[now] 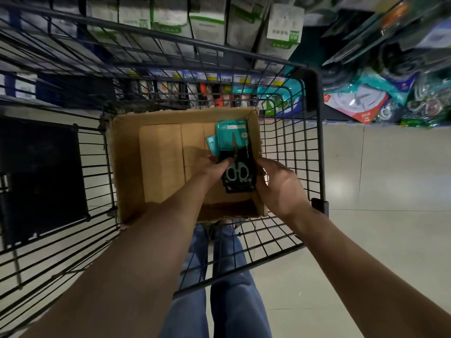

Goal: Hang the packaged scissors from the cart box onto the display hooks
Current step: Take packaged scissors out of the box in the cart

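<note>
Packaged scissors [238,167] (glossy teal-black cards) gripped between left hand [214,168] and right hand [277,182] inside cardboard box [127,167].

Left arm: bare, stretched forward and down. Left hand [216,167] curled round the left edge of the scissors pack [244,154], thumb across its front. Right arm: bare, angled in from the right. Right hand [278,184] — back turned up, fingers [266,167] bent round the pack's right edge.

Scissors pack [241,152] in left hand [214,168]
</note>
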